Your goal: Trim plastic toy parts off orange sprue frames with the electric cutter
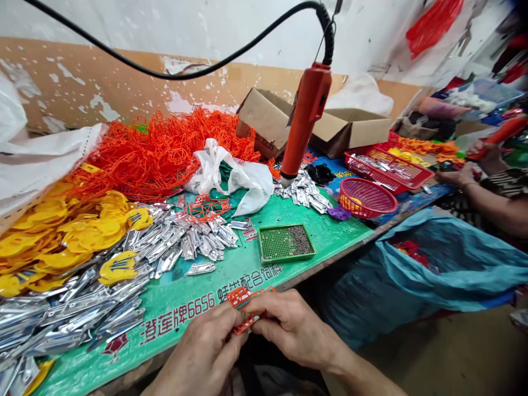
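Both hands meet at the table's front edge around one orange plastic lattice frame (239, 297). My left hand (210, 341) pinches its left side between thumb and fingers. From the right, my right hand (295, 324) grips the same frame, with a small pale bit showing by the thumb. Fingers hide much of the part. Just beyond lies a green grid tray (280, 250) with small dark screws gathered on its right side. An orange electric screwdriver (307, 118) hangs tip down above the table. Shiny metal plates (202, 242) lie in a heap to the left.
Yellow plastic pieces (94, 225) and a tangle of orange frames (165, 148) cover the left and back. Cardboard boxes (350, 129), a red round basket (367, 197) and a blue sack (412, 286) stand at right. A co-worker's hand (457, 173) shows at far right.
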Action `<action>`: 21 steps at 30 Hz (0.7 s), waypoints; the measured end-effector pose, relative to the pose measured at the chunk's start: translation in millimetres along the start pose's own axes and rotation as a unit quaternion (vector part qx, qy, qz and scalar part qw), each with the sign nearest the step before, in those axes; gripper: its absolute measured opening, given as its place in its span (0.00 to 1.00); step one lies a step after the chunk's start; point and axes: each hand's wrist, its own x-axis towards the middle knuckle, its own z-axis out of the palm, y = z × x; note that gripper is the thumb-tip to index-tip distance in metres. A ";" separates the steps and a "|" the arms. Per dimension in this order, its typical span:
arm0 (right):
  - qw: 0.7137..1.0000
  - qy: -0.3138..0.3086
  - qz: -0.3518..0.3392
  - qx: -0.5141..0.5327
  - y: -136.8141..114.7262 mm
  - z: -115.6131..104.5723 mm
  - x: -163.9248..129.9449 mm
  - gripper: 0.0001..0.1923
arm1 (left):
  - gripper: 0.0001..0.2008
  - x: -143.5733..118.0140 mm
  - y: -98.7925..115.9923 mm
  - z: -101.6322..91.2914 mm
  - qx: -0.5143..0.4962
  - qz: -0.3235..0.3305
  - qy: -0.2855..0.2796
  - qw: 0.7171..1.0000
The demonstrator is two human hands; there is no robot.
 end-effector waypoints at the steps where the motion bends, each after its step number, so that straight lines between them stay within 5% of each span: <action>1: 1.000 -0.001 -0.001 0.000 0.3 0.2 1.7 0.13 | 0.09 0.5 -1.0 0.5 -0.017 -0.013 -0.008 1.000; 4: 1.000 -0.007 0.000 0.005 2.5 0.2 7.1 0.14 | 0.10 3.4 -2.2 -1.2 -0.050 -0.049 -0.038 0.997; 10: 1.000 0.004 0.013 -0.013 10.6 1.0 10.3 0.08 | 0.10 11.4 1.7 -3.1 -0.138 -0.229 -0.120 0.956; 18: 0.998 0.054 0.045 -0.001 15.9 -1.0 14.0 0.05 | 0.14 14.4 -4.0 -1.6 -0.295 -0.291 -0.083 0.906; 21: 0.986 0.165 0.036 -0.009 18.2 -28.1 21.5 0.10 | 0.15 12.6 -9.0 -2.7 -0.345 -0.339 -0.051 0.873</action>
